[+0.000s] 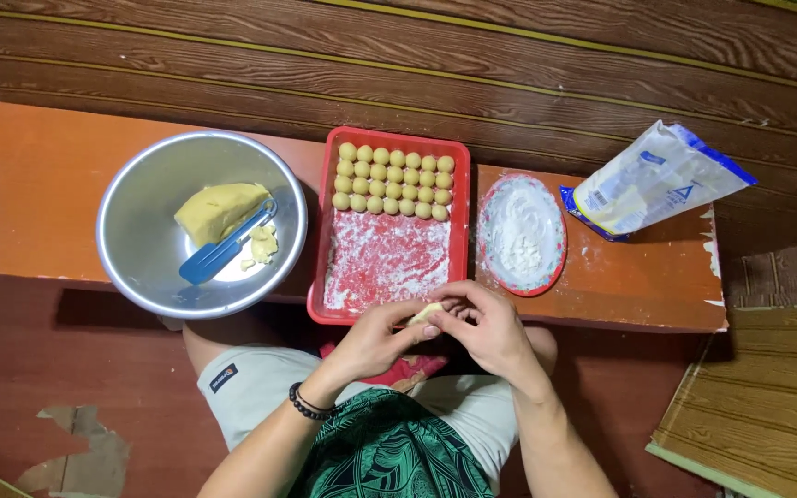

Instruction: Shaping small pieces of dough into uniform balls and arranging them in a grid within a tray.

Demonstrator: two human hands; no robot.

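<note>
Both hands, left hand (375, 339) and right hand (486, 327), pinch a dough piece (425, 314); its long axis runs left-right.

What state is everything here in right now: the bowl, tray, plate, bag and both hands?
Bowl: holds a dough lump and a blue spatula.
Tray: floured, four rows of dough balls at the far end.
Plate: heaped with flour.
Bag: lying on its side.
Left hand, right hand: together pinching a small dough piece.
</note>
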